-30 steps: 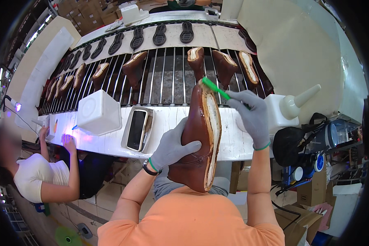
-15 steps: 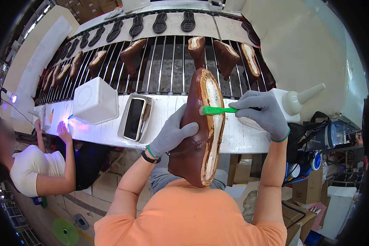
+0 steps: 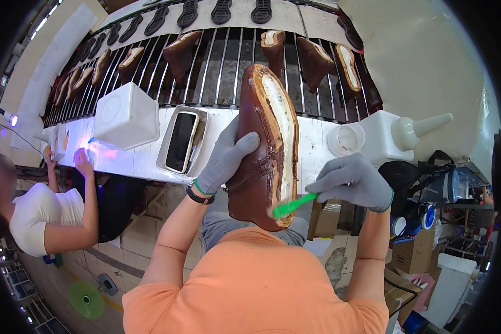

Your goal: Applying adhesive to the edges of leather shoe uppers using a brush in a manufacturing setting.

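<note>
My left hand [image 3: 224, 158], in a grey glove, grips a brown shoe upper [image 3: 261, 161] from its left side and holds it sole side up, above the near edge of the white bench [image 3: 145, 158]. The pale bottom of the shoe faces me. My right hand [image 3: 353, 181], also gloved, holds a green brush [image 3: 292, 205] whose tip touches the shoe's near end.
A white squeeze bottle [image 3: 401, 133] and a small white cup [image 3: 345, 139] stand on the bench at right. A white box [image 3: 125, 114] and a tray holding a dark phone [image 3: 182, 140] are at left. Several brown shoes [image 3: 181, 53] ride a rack of bars behind. A seated person [image 3: 39, 206] works at left.
The brush has travelled from the shoe's far end down along its bottom to the near end. The shoe has stayed in my left hand.
</note>
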{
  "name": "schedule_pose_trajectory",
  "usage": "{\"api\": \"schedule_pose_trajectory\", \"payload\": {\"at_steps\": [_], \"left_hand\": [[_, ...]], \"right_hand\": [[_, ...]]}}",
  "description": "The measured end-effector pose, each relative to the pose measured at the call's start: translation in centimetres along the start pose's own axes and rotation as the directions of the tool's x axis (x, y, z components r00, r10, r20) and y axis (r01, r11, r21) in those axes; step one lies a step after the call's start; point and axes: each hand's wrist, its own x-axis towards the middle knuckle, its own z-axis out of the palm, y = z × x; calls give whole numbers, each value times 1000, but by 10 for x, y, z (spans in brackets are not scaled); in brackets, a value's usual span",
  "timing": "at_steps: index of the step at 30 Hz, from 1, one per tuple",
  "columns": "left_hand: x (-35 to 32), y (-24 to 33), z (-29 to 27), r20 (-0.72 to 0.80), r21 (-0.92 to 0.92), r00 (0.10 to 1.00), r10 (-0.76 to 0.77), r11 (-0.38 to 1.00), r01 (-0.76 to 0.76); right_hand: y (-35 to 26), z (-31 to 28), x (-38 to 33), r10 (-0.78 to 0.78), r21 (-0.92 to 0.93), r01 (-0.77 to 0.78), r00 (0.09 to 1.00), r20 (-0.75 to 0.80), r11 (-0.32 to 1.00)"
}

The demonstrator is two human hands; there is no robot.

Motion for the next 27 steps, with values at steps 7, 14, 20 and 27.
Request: {"api": "schedule_pose_trajectory", "payload": {"at_steps": [7,14,20,27], "left_hand": [[2,0,4,-13,14,999,-45,999,45],[-2,0,4,-75,-15,996,-49,999,47],[1,-5,3,-43,-25,996,-72,997,71],[4,-9,-6,-48,2,981,-185,983,186]], "right_hand": [[8,-3,16,-16,-126,-39,914,-405,991],[0,3,3,54,56,-44,981,-187,997],[8,-1,16,87,-22,-101,935,-344,995],[1,-4,3,109,119,-106,994,-14,987]]}}
